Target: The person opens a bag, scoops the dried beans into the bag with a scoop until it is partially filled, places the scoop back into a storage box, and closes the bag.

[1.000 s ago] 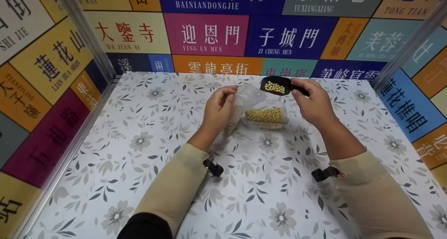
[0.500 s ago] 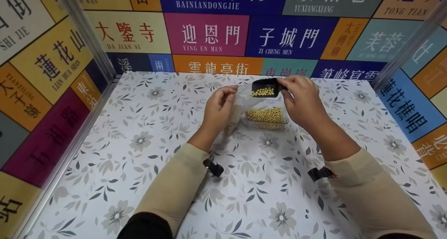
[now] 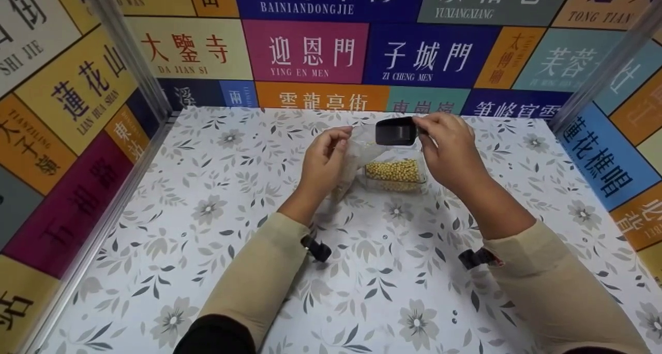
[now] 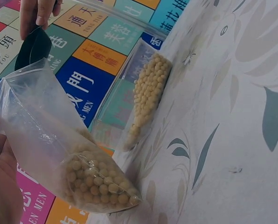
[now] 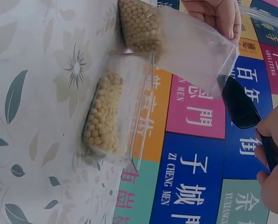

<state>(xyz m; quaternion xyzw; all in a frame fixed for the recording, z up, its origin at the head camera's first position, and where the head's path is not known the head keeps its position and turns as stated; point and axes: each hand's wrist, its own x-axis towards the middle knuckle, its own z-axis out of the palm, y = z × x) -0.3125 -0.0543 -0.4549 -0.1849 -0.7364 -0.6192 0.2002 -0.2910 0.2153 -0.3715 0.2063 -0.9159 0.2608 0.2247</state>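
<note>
My left hand (image 3: 321,162) pinches the mouth of a clear plastic bag (image 4: 45,121), whose lower end holds several round yellow soybeans (image 4: 97,184). In my right hand (image 3: 452,149) is a black scoop (image 3: 395,131), gripped by its handle. Its bowl shows bare in the head view, tilted toward the bag. In the right wrist view the scoop's tip overlaps the bag's opening. Just right of the bag stands a clear plastic container (image 5: 140,107), with soybeans (image 3: 391,170) inside it. My right hand is above and to the right of that container.
A white tabletop (image 3: 248,281) with a grey floral print carries the container. Panels with coloured sign prints (image 3: 305,51) rise behind it and on both sides. Clear corner posts (image 3: 124,43) join the panels.
My right hand has moved left with the scoop to the bag's mouth and tipped it. The soybeans that lay in the scoop have left it. My left hand stays put.
</note>
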